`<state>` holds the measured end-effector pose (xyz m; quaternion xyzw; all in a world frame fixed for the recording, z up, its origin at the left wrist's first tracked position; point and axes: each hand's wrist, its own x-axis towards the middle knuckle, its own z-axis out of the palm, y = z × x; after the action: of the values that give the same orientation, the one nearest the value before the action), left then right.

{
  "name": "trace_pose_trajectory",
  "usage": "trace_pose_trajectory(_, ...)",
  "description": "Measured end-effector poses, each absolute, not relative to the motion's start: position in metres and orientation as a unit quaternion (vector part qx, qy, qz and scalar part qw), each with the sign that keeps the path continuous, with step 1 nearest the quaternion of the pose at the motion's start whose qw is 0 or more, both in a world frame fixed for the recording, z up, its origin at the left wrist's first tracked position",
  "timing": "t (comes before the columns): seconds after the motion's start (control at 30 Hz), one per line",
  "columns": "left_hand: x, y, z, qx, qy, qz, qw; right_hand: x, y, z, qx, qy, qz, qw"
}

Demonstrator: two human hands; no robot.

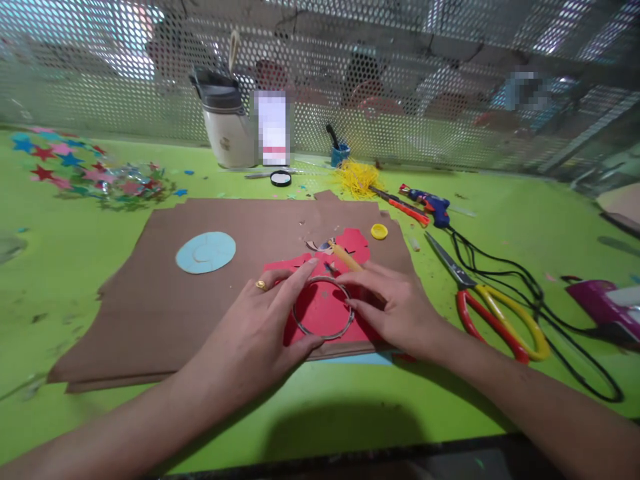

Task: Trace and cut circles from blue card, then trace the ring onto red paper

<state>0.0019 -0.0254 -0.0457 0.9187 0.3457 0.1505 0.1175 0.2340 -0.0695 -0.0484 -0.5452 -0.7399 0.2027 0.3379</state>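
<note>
A thin round ring (296,319) lies flat on a piece of red paper (325,308). My left hand (260,313) curves around its left side, with the index finger at the top rim and the thumb at the bottom. In my right hand (395,303) is a slim yellow pen (346,256), slanting up and left from the fingers; its writing tip cannot be made out. The right thumb is at the ring's right edge. Beneath the red paper is brown paper (150,300), which also bears a light blue paper disc (206,252).
Scissors (467,287), a yellow cap (379,231), a cutter (400,203) and a glue gun (433,203) with its black cord are on the right. Paper stars (70,160) lie far left. A tumbler (227,133) and a phone (273,127) stand by the perforated screen.
</note>
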Motion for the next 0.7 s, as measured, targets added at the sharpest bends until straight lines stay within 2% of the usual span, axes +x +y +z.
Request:
trace_pose_trajectory(0.3,-0.0001,-0.0306,-0.05,0.906,0.36,0.153,0.162,0.2344,-0.0725,-0.0591,-0.548,-0.725,0.215,0.357)
trace_pose_trajectory(0.7,0.0019,-0.0316,-0.0469,0.928,0.317,0.157,0.122,0.2319,-0.0705,-0.0574,-0.559,-0.734,0.18,0.342)
